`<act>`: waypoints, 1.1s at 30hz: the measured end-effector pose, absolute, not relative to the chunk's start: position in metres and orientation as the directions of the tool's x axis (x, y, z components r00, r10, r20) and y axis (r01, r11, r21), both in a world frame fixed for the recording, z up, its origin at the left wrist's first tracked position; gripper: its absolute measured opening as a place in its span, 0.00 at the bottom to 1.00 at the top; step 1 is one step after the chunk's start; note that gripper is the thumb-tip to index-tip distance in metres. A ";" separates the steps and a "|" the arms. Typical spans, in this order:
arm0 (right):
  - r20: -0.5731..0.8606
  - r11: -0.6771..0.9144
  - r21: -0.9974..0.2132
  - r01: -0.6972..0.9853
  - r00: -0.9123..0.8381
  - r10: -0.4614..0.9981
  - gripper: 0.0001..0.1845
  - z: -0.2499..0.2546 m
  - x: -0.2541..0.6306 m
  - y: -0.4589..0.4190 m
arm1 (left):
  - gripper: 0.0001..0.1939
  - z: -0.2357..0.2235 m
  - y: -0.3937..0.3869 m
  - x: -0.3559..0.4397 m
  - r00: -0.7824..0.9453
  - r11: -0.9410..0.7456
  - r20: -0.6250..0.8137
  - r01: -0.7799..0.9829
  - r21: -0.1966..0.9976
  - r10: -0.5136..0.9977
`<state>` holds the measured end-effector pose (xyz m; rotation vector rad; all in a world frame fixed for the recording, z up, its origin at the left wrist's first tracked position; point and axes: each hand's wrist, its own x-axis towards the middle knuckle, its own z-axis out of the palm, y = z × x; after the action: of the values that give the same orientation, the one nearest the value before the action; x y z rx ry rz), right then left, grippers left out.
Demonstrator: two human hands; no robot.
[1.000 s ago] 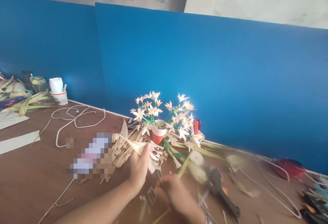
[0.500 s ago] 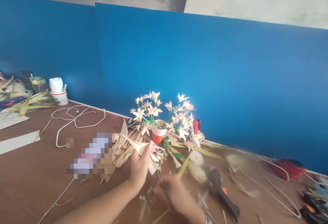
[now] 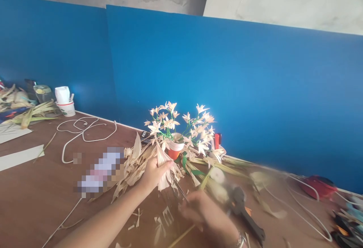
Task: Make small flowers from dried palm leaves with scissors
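Observation:
My left hand [image 3: 155,172] pinches a pale dried corn husk [image 3: 163,159] between thumb and fingers, its pointed end up and its wider end hanging down. My right hand [image 3: 197,208], blurred, is closed around scissors [image 3: 179,188], whose slim dark blades point up and left to the husk's lower edge. The handles are hidden in my fingers. Just behind the husk stands a red and white paper cup [image 3: 176,150] with green-stemmed husk flowers [image 3: 167,121] fanning out to both sides. Small cut scraps [image 3: 160,227] lie below my hands.
A black glue gun [image 3: 246,214] lies right of my right hand. Dried husks [image 3: 133,165] are heaped at left, beside a pixelated patch. White cables [image 3: 85,127], a white cup [image 3: 65,108] and a red pouch [image 3: 317,187] sit farther out. A blue partition [image 3: 227,70] borders the table.
The husk has turned more upright in my left hand. My right hand has drawn down and right with the scissors, and more scraps show on the table.

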<state>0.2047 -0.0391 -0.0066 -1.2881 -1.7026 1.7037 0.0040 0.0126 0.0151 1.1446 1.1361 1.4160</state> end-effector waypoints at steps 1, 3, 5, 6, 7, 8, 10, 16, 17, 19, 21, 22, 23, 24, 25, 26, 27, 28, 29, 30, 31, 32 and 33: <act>-0.317 -0.162 -0.928 0.335 -0.484 0.815 0.13 -0.006 0.204 -0.039 | 0.10 0.014 0.013 0.004 -0.071 -0.113 0.106 -0.100 0.989 0.992; -0.319 -0.139 -0.916 0.375 -0.476 0.819 0.10 -0.002 0.202 -0.040 | 0.10 0.012 0.013 0.003 -0.010 -0.126 0.126 -0.069 0.990 0.992; -0.321 -0.124 -0.909 0.399 -0.478 0.818 0.08 0.004 0.201 -0.041 | 0.09 0.010 0.014 0.002 0.031 -0.139 0.140 -0.040 0.989 0.990; -0.322 -0.117 -0.906 0.407 -0.482 0.815 0.08 0.007 0.201 -0.041 | 0.09 0.010 0.014 0.002 0.042 -0.140 0.141 -0.032 0.990 0.989; -0.322 -0.109 -0.903 0.415 -0.486 0.813 0.07 0.010 0.200 -0.041 | 0.08 0.009 0.014 0.002 0.049 -0.135 0.137 -0.031 0.990 0.989; -0.324 -0.106 -0.900 0.422 -0.487 0.811 0.07 0.012 0.200 -0.042 | 0.08 0.009 0.013 0.003 0.053 -0.125 0.126 -0.035 0.992 0.991; -0.325 -0.098 -0.895 0.435 -0.486 0.811 0.07 0.014 0.200 -0.042 | 0.09 0.010 0.012 0.004 0.065 -0.085 0.088 -0.053 0.995 0.994; -0.331 -0.096 -0.890 0.446 -0.488 0.808 0.07 0.013 0.200 -0.041 | 0.09 0.009 0.011 0.007 0.066 0.002 0.006 -0.118 0.993 0.998; -0.341 -0.106 -0.888 0.448 -0.483 0.806 0.07 0.012 0.200 -0.041 | 0.09 0.009 0.011 0.007 0.063 0.010 -0.002 -0.128 0.992 0.998; -0.352 -0.121 -0.886 0.448 -0.477 0.805 0.09 0.010 0.199 -0.040 | 0.10 0.007 0.012 0.007 0.068 0.023 -0.013 -0.143 0.989 0.998; -0.356 -0.132 -0.888 0.440 -0.479 0.802 0.09 0.008 0.199 -0.040 | 0.10 0.006 0.013 0.007 0.069 0.025 -0.014 -0.154 0.988 0.998; -0.356 -0.134 -0.890 0.436 -0.481 0.801 0.09 0.007 0.199 -0.040 | 0.10 0.006 0.013 0.007 0.069 0.026 -0.016 -0.156 0.987 0.998; -0.356 -0.135 -0.892 0.431 -0.485 0.799 0.09 0.006 0.199 -0.039 | 0.10 0.006 0.013 0.007 0.067 0.030 -0.020 -0.159 0.987 0.998; -0.355 -0.135 -0.893 0.430 -0.487 0.798 0.09 0.006 0.198 -0.039 | 0.10 0.006 0.013 0.007 0.066 0.035 -0.025 -0.163 0.986 0.998; -0.354 -0.131 -0.891 0.434 -0.486 0.799 0.09 0.006 0.198 -0.039 | 0.10 0.006 0.012 0.007 0.065 0.042 -0.032 -0.167 0.985 0.997; -0.348 -0.119 -0.889 0.442 -0.483 0.804 0.09 0.006 0.198 -0.039 | 0.10 0.006 0.012 0.007 0.068 0.050 -0.039 -0.170 0.984 0.997; -0.340 -0.103 -0.885 0.454 -0.478 0.810 0.09 0.007 0.197 -0.040 | 0.11 0.006 0.012 0.007 0.071 0.057 -0.045 -0.171 0.984 0.996; -0.332 -0.087 -0.879 0.469 -0.472 0.816 0.09 0.007 0.197 -0.040 | 0.11 0.005 0.012 0.007 0.073 0.059 -0.047 -0.169 0.984 0.996; -0.326 -0.071 -0.872 0.484 -0.468 0.822 0.10 0.008 0.197 -0.040 | 0.11 0.004 0.013 0.007 0.076 0.059 -0.047 -0.166 0.984 0.996; -0.317 -0.053 -0.867 0.496 -0.465 0.827 0.10 0.008 0.196 -0.040 | 0.10 0.003 0.013 0.007 0.079 0.054 -0.042 -0.162 0.985 0.996; -0.309 -0.037 -0.861 0.508 -0.463 0.831 0.10 0.008 0.196 -0.040 | 0.10 0.002 0.013 0.007 0.082 0.048 -0.035 -0.159 0.986 0.996; -0.301 -0.020 -0.853 0.521 -0.461 0.835 0.11 0.008 0.196 -0.041 | 0.10 0.001 0.014 0.007 0.083 0.040 -0.027 -0.158 0.987 0.996; -0.291 -0.002 -0.846 0.533 -0.458 0.840 0.11 0.007 0.196 -0.041 | 0.09 0.000 0.014 0.007 0.083 0.034 -0.021 -0.158 0.987 0.996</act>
<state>0.1965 -0.0409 0.0072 -1.4282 -1.9791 1.4450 0.0074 0.0141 -0.0002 1.1090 1.0458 1.2012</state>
